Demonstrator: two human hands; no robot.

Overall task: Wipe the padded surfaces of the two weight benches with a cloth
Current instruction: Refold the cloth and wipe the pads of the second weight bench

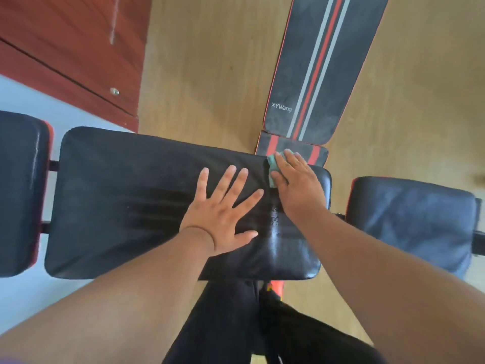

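Note:
A black padded bench (118, 195) runs across the middle of the view, with a wet shiny streak near its right end. My left hand (223, 214) lies flat on the pad, fingers spread. My right hand (296, 182) presses a small green cloth (273, 166) onto the pad's far right corner, fingers laid over it. A second bench (315, 64), black with red and grey stripes, stretches away behind, its small seat pad (291, 152) just beyond the cloth.
Separate black pads sit at the left edge (21, 193) and at the right (412, 222). A red-brown wooden cabinet (73, 48) stands at the back left. Wooden floor (210, 74) surrounds the benches. My dark-trousered legs (236, 324) stand against the near side.

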